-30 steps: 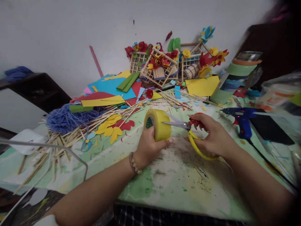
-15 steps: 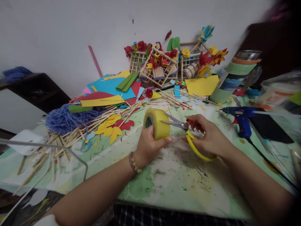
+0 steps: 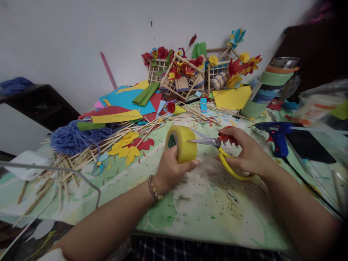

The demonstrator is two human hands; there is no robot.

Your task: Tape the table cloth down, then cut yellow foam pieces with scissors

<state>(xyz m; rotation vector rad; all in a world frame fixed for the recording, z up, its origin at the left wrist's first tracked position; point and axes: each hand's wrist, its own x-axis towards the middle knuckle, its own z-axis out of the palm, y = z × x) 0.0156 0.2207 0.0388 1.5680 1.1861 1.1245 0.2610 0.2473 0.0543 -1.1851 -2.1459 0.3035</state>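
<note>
My left hand grips a roll of yellow tape on its side, with fingers inside the core and the thumb below the outer face. A pair of scissors with one red and one yellow handle is in my right hand. Its blades are parted and point left, and one tip lies against the tape's outer face. The other blade runs behind the roll's right edge, where its tip is hard to make out. Both hands are above the stained green and white tablecloth.
Blue yarn, thin wooden sticks and coloured paper lie to the left. Small stick frames with paper flowers stand against the wall. On the right are a green bottle, a blue glue gun and a black phone.
My right hand has shifted slightly right with the scissors, and the near blade's tip has slid right a little on the tape. My left hand keeps its hold on the roll.
</note>
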